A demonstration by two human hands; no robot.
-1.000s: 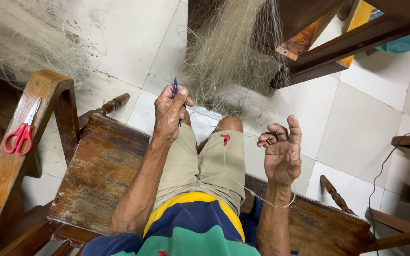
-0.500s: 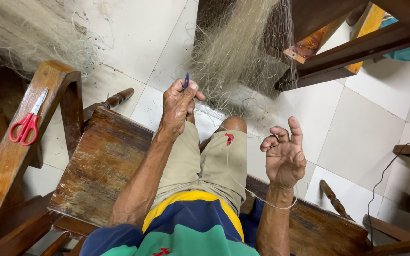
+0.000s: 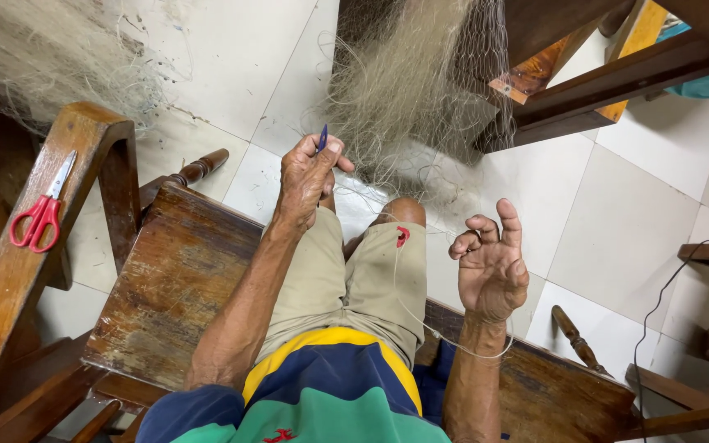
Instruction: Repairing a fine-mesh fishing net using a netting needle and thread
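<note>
Netting needle, small, dark blue and plastic [image 3: 322,138], pinched upright in the fingertips of the left hand [image 3: 308,176], just before a hanging pale grey fishing net [image 3: 408,86].

The right hand [image 3: 491,267] is raised palm-up over the right knee, index and thumb curled together on a thin clear line, other fingers loosely spread; the line [image 3: 420,321] runs slack past the khaki shorts [image 3: 354,271]. The person sits on a worn dark wooden bench [image 3: 176,283] above white floor tiles [image 3: 609,221]. Red-handled scissors [image 3: 40,215] lie on the wooden armrest [image 3: 22,271] at the left.
</note>
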